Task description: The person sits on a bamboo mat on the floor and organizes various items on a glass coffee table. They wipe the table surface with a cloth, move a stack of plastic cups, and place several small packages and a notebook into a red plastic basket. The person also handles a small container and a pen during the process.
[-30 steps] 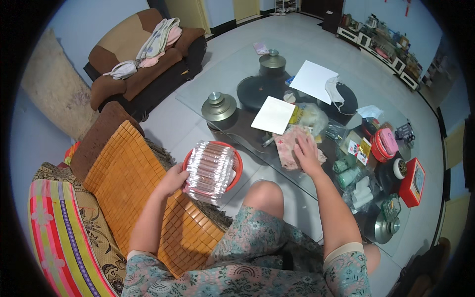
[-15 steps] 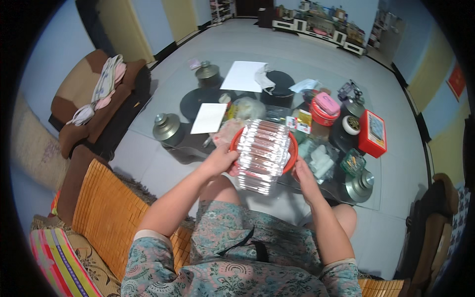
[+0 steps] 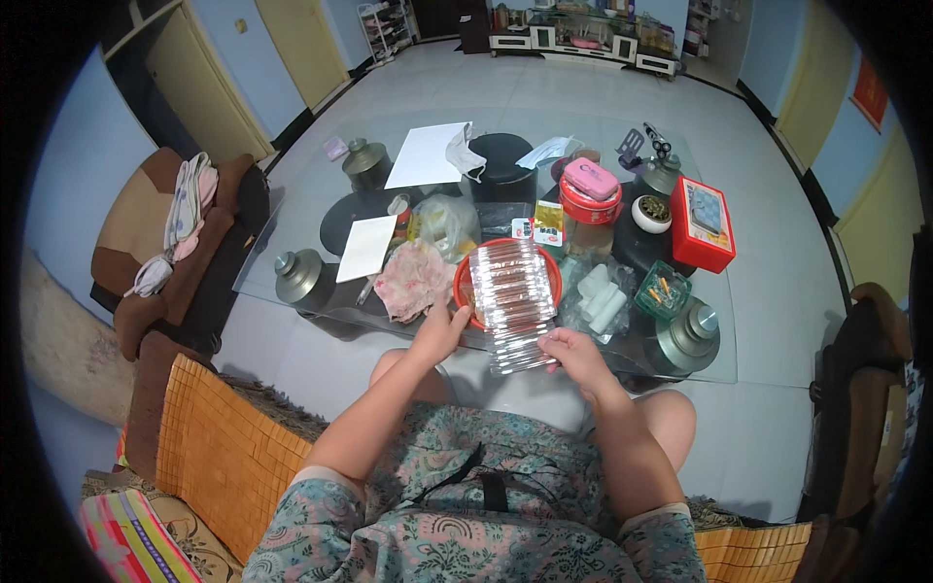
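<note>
A long shiny strip of clear and silver packets [image 3: 512, 296], with thin brownish rows across it, lies slanted over a red plastic basket [image 3: 556, 282] at the table's near edge. My right hand [image 3: 575, 361] pinches the strip's lower right corner, between thumb and fingers. Beside the basket's left rim is my left hand [image 3: 437, 335], thumb and fingers apart, with nothing visible in it. Just beyond its fingertips lies a crumpled pink-and-white cloth [image 3: 413, 280]. The strip hides most of the basket's inside.
The glass table [image 3: 292, 219] carries a white notepad [image 3: 367, 249], a plastic bag [image 3: 447, 225], white rolls in plastic [image 3: 603, 299], a green box [image 3: 665, 290], a red tin [image 3: 590, 206] with a pink case [image 3: 591, 179] on top, and a red box [image 3: 702, 225]. Metal knobs [image 3: 688, 335] stand at its corners.
The basket has been lowered onto the table, away from my lap. My right hand has moved from its rim to the strip's lower corner. My left hand has come off the strip and basket.
</note>
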Action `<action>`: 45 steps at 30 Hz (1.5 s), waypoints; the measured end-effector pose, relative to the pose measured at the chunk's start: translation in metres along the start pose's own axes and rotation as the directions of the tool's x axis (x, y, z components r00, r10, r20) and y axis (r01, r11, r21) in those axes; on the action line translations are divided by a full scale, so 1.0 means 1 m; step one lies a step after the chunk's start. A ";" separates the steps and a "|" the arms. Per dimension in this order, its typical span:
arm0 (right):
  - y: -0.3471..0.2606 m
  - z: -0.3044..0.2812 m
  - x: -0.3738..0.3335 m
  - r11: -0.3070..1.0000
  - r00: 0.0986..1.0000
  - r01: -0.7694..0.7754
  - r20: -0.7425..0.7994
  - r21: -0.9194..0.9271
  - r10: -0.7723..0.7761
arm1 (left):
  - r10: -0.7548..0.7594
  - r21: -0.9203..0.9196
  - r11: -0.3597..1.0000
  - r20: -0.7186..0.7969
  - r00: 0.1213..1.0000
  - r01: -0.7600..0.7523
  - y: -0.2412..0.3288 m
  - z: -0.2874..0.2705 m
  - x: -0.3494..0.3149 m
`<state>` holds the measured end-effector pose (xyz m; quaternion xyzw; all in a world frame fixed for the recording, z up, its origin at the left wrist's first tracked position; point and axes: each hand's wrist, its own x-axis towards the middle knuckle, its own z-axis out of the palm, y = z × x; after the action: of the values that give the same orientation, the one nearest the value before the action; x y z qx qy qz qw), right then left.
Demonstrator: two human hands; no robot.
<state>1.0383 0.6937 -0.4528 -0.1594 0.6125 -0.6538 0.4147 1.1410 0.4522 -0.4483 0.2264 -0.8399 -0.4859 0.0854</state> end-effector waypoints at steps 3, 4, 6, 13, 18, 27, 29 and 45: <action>0.001 -0.004 0.005 0.994 0.998 0.063 -0.011 0.093 -0.062 | 0.302 0.334 0.902 -0.041 0.952 -0.272 0.022 -0.006 -0.019; -0.001 -0.003 0.005 0.989 0.996 0.086 -0.022 0.121 -0.084 | 0.477 0.430 0.789 0.020 0.879 -0.438 0.031 -0.004 -0.024; -0.011 0.002 0.003 0.975 0.990 0.140 -0.033 0.171 -0.137 | 0.631 0.509 0.608 0.156 0.760 -0.609 0.040 0.003 -0.029; -0.023 -0.003 0.000 0.939 0.967 0.250 -0.009 0.235 -0.256 | 0.643 0.636 0.419 0.296 0.707 -0.648 0.073 0.022 -0.014; -0.026 -0.008 0.004 0.912 0.987 0.161 -0.057 0.376 -0.151 | 0.627 0.273 0.746 0.019 0.779 -0.608 0.061 0.021 0.001; -0.024 -0.013 0.010 0.868 0.981 0.192 -0.071 0.457 -0.180 | 0.226 -0.641 0.609 -0.425 0.877 -0.467 0.075 -0.045 0.042; -0.027 -0.008 0.007 0.860 0.976 0.193 -0.003 0.473 -0.218 | 0.106 -0.789 0.508 -0.341 0.934 -0.346 0.090 -0.044 0.029; -0.020 0.009 0.002 0.632 0.967 0.092 0.083 0.770 -0.242 | -0.059 -0.895 0.383 0.222 0.973 0.227 0.093 0.046 -0.028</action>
<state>1.0364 0.6841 -0.4325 -0.0849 0.2248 -0.8685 0.4335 1.1210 0.5405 -0.3905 0.1759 -0.4160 -0.8878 0.0884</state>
